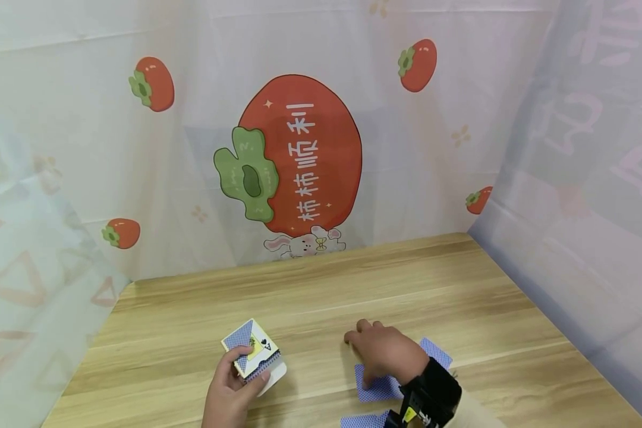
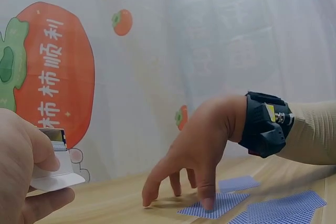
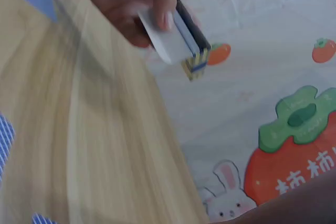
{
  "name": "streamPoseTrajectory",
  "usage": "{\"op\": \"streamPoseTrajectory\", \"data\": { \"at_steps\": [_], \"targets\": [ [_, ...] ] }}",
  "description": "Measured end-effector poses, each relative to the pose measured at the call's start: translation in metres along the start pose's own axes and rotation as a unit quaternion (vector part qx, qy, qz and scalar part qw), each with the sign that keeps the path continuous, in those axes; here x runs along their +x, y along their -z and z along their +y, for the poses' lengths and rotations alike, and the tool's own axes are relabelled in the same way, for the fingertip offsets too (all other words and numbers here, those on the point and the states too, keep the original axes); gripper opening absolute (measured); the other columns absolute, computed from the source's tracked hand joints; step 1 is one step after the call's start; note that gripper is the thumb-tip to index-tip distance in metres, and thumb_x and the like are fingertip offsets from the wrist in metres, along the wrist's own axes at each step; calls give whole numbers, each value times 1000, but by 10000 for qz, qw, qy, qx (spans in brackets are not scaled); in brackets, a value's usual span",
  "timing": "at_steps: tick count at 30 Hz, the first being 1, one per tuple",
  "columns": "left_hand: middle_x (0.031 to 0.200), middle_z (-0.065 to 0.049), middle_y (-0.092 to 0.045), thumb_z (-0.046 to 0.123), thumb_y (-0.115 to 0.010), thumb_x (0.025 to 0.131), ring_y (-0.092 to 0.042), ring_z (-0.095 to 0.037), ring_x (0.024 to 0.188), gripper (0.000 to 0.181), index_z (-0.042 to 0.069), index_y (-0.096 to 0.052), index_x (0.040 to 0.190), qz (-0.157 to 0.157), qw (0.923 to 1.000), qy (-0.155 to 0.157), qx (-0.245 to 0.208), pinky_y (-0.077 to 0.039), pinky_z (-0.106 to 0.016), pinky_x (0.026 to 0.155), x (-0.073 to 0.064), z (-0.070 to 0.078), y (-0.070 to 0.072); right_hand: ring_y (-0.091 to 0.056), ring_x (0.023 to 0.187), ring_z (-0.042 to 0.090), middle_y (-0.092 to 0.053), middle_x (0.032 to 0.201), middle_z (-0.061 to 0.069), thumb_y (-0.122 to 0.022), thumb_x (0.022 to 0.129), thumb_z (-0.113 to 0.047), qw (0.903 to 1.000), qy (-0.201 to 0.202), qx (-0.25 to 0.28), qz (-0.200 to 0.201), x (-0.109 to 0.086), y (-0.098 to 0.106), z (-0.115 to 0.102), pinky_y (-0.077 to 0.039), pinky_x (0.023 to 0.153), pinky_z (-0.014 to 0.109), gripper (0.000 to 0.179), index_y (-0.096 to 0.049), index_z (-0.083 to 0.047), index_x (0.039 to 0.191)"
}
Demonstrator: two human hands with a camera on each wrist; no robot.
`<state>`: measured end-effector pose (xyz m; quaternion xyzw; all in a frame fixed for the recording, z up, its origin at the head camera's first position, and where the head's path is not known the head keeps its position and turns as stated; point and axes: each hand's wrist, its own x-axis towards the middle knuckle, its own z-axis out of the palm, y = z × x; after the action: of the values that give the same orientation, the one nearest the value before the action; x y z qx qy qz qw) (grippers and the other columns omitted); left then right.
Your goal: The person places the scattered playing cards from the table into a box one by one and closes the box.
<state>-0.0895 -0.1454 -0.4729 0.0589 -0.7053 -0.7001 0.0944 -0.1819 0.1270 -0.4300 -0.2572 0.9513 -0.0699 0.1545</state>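
My left hand (image 1: 230, 386) holds a playing-card box (image 1: 264, 352) with an ace printed on its blue and white face. Its white flap (image 2: 59, 178) hangs open towards me, and the edges of cards show inside the mouth of the box. My right hand (image 1: 387, 355) reaches down over a blue-backed playing card (image 1: 371, 389) on the table. In the left wrist view, the right thumb (image 2: 208, 203) is on that card, while the other fingers stretch down to the wood beyond its edge. Nothing shows gripped in the right hand.
More blue-backed cards lie around the right hand, one card (image 1: 440, 352) beyond the wrist and another card (image 1: 361, 421) at the front. The wooden table (image 1: 310, 309) ends at a white cloth backdrop (image 1: 396, 154) printed with persimmons. A black strap (image 1: 433, 389) circles the right wrist.
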Motion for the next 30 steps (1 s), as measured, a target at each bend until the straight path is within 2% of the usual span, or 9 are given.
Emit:
{"op": "streamPoseTrajectory", "data": {
  "at_steps": [7,12,19,25,30],
  "targets": [
    [134,-33,-43,-8,-73,86,-65,-7,99,56,-2,-43,133,-31,10000,92,-22,-59,-24,79,0,-1,0,-50,100,18,-52,120,-2,-102,53,-22,9988,-100,-443,-190,-3,5,5,-52,76,36,91,-61,-29,135],
    [134,-33,-43,-7,-74,85,-65,-8,100,56,-2,-44,133,-34,9999,159,-60,-59,-25,80,-1,-1,0,-48,97,17,-50,115,-3,-101,54,-21,9984,-124,-466,-308,-1,4,3,-51,70,34,93,-59,-30,136],
    [131,-33,-45,-6,-75,83,-66,-8,99,58,-2,-44,132,6,10000,40,-40,-59,-25,79,-1,0,-1,-48,98,14,-52,111,-4,-99,58,-28,9982,61,-415,-418,1,1,-1,-51,74,33,90,-57,-30,138],
    [131,-33,-45,-7,-75,84,-65,-8,99,57,-2,-45,132,-20,10000,-28,-78,-59,-25,79,-1,0,-1,-44,93,12,-51,106,-5,-97,62,-38,9979,443,-432,-173,0,-4,-6,-49,75,32,85,-59,-28,137],
    [133,-34,-44,-7,-75,83,-65,-8,100,58,-2,-44,133,-2,10000,39,-48,-59,-25,79,-1,1,-2,-44,96,13,-50,112,-3,-93,66,-50,9954,729,-601,157,1,-8,-9,-49,79,32,83,-59,-25,137]
  ]
}}
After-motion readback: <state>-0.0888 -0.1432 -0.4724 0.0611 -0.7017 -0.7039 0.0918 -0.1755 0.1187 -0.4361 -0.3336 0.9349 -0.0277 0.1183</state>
